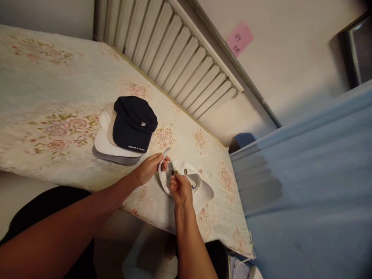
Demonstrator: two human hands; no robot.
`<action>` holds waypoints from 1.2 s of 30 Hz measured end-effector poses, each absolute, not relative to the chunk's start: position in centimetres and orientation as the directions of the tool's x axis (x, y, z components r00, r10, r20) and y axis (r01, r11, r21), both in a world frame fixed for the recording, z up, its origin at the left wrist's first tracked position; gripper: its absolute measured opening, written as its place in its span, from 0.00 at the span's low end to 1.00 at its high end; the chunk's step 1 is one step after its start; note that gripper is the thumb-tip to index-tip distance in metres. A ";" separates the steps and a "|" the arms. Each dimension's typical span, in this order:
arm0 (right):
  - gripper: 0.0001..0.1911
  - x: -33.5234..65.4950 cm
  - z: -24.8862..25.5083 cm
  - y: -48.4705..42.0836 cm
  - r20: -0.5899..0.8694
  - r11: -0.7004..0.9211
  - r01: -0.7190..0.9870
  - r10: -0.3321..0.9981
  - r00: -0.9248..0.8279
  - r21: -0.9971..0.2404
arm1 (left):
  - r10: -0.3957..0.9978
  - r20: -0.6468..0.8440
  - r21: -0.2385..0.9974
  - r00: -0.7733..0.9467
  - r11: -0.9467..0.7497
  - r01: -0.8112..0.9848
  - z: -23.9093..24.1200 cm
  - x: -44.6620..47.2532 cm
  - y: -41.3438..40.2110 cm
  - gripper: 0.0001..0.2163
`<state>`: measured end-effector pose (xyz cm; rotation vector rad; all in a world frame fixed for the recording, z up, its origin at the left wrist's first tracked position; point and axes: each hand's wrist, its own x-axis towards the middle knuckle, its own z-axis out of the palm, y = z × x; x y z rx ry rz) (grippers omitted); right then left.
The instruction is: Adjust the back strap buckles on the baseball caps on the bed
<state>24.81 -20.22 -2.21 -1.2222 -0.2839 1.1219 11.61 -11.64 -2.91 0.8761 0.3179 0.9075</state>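
Observation:
A white baseball cap (205,193) lies upside down on the floral tablecloth, its brim to the right and its inside showing. My left hand (149,168) is closed on the cap's white back strap (166,152), whose free end sticks up past the fingertips. At the other side of the cap's rear opening, my right hand (182,188) pinches a small brass-coloured buckle (174,173). The fingers partly cover the buckle, so I cannot tell whether the strap passes through it. A small metal eyelet or ring (185,171) shows beside the right hand.
Left of my hands sits a stack of caps: a navy cap (133,122) on top, with beige, white and grey ones beneath. A radiator (174,58) runs behind the table (72,155). A blue curtain (305,174) hangs at the right, and a pink note (240,38) is on the wall.

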 end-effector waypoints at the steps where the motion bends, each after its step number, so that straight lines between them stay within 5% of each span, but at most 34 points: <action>1: 0.07 24.8 -2.2 -20.3 -0.379 -0.086 -0.533 0.797 0.470 -0.842 | 0.783 0.109 0.763 0.613 0.329 -0.556 -2.8 11.6 -11.7 0.19; 14: 0.02 23.8 -1.5 -20.2 -0.417 -0.093 -0.628 0.821 0.391 -0.772 | 0.785 -0.016 0.969 0.619 0.164 -0.184 -2.6 11.8 -12.2 0.10; 36: 0.07 22.8 -2.2 -20.2 -0.363 -0.132 -0.520 0.853 0.374 -0.844 | 0.696 -0.008 0.919 0.718 0.289 -0.269 -3.5 12.8 -12.6 0.09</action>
